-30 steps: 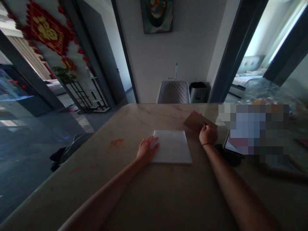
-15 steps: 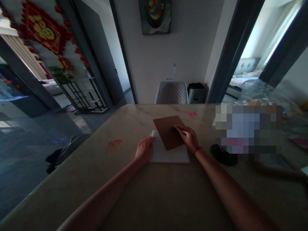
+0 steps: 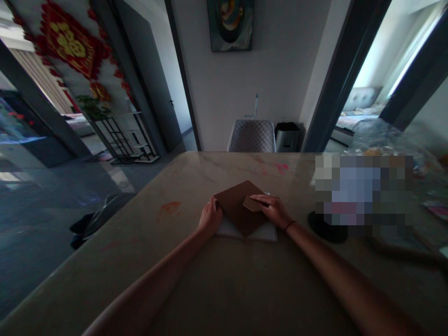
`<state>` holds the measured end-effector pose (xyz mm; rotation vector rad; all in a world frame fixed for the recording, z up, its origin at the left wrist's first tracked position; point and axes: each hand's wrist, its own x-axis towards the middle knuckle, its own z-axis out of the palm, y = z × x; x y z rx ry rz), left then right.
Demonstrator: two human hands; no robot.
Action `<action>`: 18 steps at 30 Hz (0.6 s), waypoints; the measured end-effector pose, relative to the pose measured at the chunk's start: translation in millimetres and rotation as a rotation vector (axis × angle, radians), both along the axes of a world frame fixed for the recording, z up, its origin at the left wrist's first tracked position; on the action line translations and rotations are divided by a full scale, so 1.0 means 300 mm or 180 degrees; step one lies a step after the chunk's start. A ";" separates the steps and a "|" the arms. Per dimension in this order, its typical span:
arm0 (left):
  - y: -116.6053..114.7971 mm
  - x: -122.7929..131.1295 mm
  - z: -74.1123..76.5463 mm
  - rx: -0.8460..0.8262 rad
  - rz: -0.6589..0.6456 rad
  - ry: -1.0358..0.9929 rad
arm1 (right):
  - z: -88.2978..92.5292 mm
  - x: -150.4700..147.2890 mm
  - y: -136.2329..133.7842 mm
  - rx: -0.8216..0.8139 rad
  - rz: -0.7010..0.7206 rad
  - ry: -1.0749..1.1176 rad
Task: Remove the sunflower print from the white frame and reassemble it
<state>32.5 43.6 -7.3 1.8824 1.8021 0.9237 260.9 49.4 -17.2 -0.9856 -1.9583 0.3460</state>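
Observation:
A square sheet of brown paper lies turned cornerwise over a flat white pad or stack of paper. My left hand is closed at the sheet's left corner, the thumb and fingers pinching it. On the other side, the right corner is bent over as a small flap lying toward the middle of the sheet. My right hand grips this flap, with its fingertips on top. Its thumb is hidden from sight.
The marble-patterned table carries an orange smear on the left and pink marks at the back. To the right stands a dark round base below a blurred-out patch. A quilted chair stands beyond the far edge.
The brown paper has turned and come lower over the white pad. My left hand has gone from the pad to the sheet's left corner, and the right corner is now folded inward.

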 end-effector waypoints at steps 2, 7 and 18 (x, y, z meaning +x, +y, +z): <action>0.000 0.000 0.000 0.0028 -0.0042 0.0073 | -0.001 0.007 -0.012 0.0009 -0.0030 -0.0022; -0.002 -0.005 0.006 0.0068 -0.0180 0.0199 | -0.002 0.023 -0.037 0.0080 -0.0328 -0.0058; 0.001 -0.018 0.000 0.0059 -0.0349 -0.0458 | 0.064 0.026 -0.059 -0.0162 -0.0177 0.0120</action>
